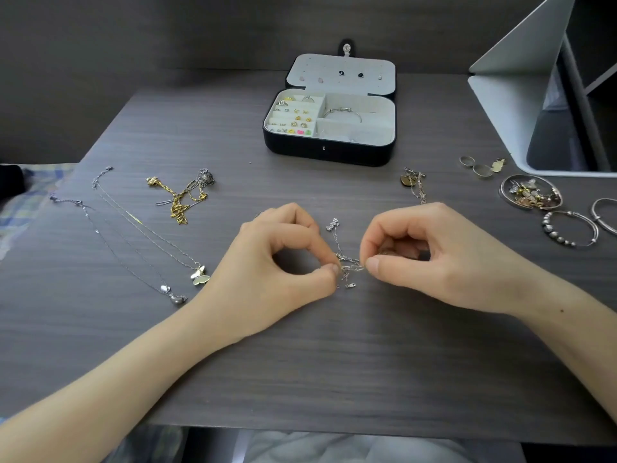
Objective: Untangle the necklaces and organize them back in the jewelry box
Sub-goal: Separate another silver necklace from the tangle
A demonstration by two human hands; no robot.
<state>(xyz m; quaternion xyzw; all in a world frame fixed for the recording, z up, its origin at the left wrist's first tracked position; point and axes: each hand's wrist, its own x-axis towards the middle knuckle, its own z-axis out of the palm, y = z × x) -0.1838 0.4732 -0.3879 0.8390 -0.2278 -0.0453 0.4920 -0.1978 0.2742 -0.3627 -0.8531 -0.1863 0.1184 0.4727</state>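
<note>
A knot of thin silver chain (350, 265) with a small "love" pendant (333, 224) lies at the table's middle. My left hand (277, 255) pinches its left end, and my right hand (430, 252) pinches its right end, thumbs against forefingers. The open black jewelry box (329, 153) stands farther back, holding earrings, rings and a bangle. Two long silver necklaces (140, 235) are stretched out at the left. A tangled gold and silver bundle (182, 195) lies behind them. Another small tangle with a gold heart (412, 182) sits behind my right hand.
Rings (475, 167), a shallow dish of charms (531, 192) and silver bangles (571, 228) lie at the right. A white stand and shelf unit (521, 81) occupies the back right corner. The table's front edge (334, 429) runs just under my forearms.
</note>
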